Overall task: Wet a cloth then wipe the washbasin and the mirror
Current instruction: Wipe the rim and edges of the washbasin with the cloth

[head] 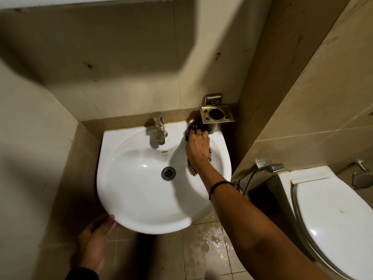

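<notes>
A white round washbasin (141,199) hangs on the tiled wall, with a chrome tap (158,128) at its back and a metal drain (168,173) in the bowl. My right hand (197,146) presses a dark patterned cloth (191,168) against the basin's back right rim, just under the metal holder. Most of the cloth is hidden under the hand. My left hand (94,241) rests with its fingers against the basin's front left edge, holding nothing. Only the mirror's bottom edge (101,1) shows at the top of the frame.
A metal cup holder (217,116) is fixed to the wall above the basin's right corner. At the right stand a white toilet (333,219) with its lid shut and a bidet sprayer (270,168) with hose. The floor tiles (214,239) under the basin are wet.
</notes>
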